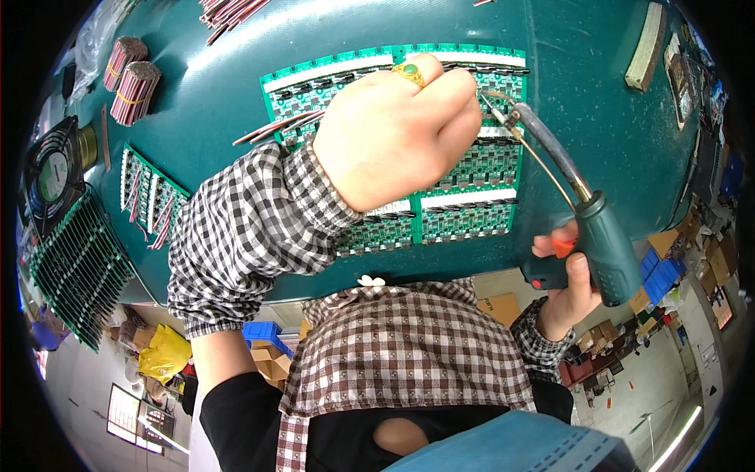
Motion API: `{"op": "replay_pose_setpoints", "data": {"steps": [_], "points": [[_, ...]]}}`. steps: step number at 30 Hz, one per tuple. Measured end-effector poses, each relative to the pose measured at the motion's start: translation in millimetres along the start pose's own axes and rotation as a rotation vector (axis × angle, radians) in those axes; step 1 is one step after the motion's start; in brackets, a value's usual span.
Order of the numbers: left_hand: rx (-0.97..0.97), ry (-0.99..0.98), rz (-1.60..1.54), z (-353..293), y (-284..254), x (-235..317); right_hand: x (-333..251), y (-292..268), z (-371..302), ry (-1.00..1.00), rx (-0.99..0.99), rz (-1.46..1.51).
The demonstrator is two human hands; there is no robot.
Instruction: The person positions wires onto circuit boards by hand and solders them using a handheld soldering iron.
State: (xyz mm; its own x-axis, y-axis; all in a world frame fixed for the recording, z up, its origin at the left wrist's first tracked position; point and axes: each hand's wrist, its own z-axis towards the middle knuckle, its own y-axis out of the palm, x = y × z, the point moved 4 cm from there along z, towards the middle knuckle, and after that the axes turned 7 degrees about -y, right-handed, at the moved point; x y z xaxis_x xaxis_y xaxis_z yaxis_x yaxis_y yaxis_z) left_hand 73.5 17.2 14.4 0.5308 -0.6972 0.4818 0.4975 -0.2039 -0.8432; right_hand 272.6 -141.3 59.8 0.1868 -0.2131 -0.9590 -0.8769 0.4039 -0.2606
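My left hand (393,134), with a green-stoned ring, is closed over a panel of green circuit boards (468,169) that lies on the table. Thin red, white and dark wires (277,127) stick out to the left from beneath this hand; its fingertips are hidden. My right hand (578,287) grips a dark green soldering gun (607,244) with a red trigger, off the panel's right side. The gun's bent metal tube and thin feed tube reach up-left, and their tip (495,96) is beside my left fingers at the panel's upper right.
Banded wire bundles (136,94) stand at the far left, and more loose wires (232,14) lie at the far edge. Left of my sleeve is a smaller board panel (149,189) with wires. A fan (53,175) and a stack of boards (75,263) are beyond it. A bar (646,47) lies far right.
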Motion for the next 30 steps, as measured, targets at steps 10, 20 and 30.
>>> {"op": "replay_pose_setpoints", "data": {"steps": [10,20,30], "points": [[0.008,0.001,0.011,0.4,-0.2,0.4,0.7,1.2,0.2,-0.065,-0.016,-0.035],[-0.031,-0.071,-0.006,-1.4,4.2,-2.2,1.5,1.3,0.7,-0.053,0.021,0.047],[-0.016,-0.032,-0.009,-1.5,3.6,-1.9,0.5,-1.1,0.0,-0.09,-0.003,-0.063]]}}
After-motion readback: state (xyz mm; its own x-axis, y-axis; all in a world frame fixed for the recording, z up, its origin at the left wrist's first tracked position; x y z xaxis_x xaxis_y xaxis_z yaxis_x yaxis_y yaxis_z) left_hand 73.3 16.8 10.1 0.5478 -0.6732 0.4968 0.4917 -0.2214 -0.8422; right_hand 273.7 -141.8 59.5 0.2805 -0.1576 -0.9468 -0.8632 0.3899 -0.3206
